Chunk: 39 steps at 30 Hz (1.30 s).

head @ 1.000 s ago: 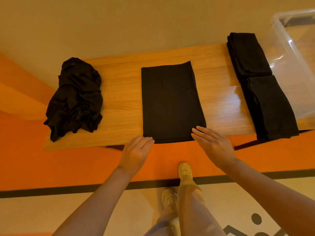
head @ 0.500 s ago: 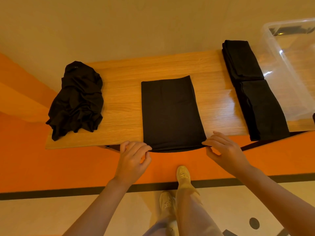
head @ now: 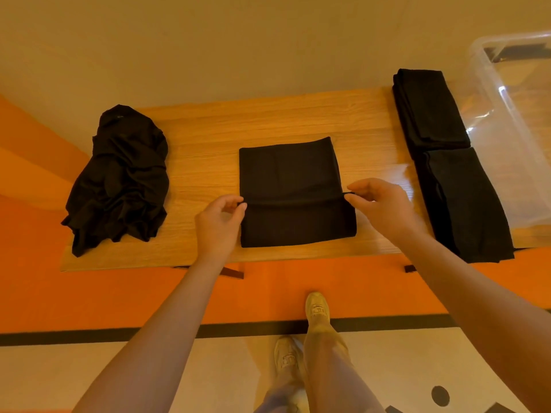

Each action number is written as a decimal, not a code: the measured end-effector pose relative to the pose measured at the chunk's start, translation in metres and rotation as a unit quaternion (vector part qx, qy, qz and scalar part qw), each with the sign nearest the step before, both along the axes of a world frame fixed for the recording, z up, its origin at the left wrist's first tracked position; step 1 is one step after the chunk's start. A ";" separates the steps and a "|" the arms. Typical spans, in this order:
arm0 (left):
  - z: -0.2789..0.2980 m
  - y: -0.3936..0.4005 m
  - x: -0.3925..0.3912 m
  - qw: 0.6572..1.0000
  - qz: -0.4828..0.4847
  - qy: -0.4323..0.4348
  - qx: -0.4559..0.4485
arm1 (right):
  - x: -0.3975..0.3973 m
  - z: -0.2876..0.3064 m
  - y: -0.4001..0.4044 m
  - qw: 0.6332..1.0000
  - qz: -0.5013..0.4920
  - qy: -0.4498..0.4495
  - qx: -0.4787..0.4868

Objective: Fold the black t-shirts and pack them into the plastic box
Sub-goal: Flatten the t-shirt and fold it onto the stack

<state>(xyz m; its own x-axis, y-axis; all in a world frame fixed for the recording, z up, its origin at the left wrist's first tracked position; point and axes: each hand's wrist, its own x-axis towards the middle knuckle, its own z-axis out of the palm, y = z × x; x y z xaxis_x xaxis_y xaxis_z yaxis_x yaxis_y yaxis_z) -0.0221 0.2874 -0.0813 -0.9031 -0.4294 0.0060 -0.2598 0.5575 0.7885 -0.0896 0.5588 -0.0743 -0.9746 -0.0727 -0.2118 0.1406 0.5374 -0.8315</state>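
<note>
Your left hand [head: 219, 223] and right hand [head: 384, 205] each pinch one end of the turned-up near edge of the half-folded black t-shirt [head: 293, 192], thumb against fingertips — the fold line runs straight between them. The shirt lies flat at the middle of the light wooden tabletop [head: 208, 150]. A crumpled heap of black t-shirts [head: 122, 180] sits well apart to the left; two folded black t-shirts [head: 447, 162] lie in a row at the right, just beside the clear plastic box [head: 512, 120] — its contents cannot be judged.
</note>
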 end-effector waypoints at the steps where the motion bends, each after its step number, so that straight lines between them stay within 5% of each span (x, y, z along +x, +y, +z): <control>1: -0.002 0.001 -0.008 1.000 0.011 -0.012 0.002 | -0.008 -0.004 -0.002 1.000 -0.008 -0.008 0.007; 17: -0.029 0.000 -0.035 0.996 0.070 -0.058 -0.015 | -0.034 -0.029 -0.010 0.997 0.003 0.046 0.058; 22: -0.037 0.012 -0.023 0.982 0.015 0.010 -0.190 | -0.029 -0.031 -0.012 0.968 0.049 0.202 0.138; 25: -0.033 0.038 -0.020 0.959 -0.110 0.047 -0.257 | -0.020 -0.033 -0.026 0.932 0.137 0.286 0.177; 30: -0.055 0.060 -0.017 0.925 -0.207 -0.076 -0.309 | 0.002 -0.061 -0.052 0.881 0.283 0.209 0.315; 39: -0.063 0.036 -0.005 0.917 -0.165 -0.161 -0.325 | 0.001 -0.067 -0.038 0.861 0.263 0.167 0.403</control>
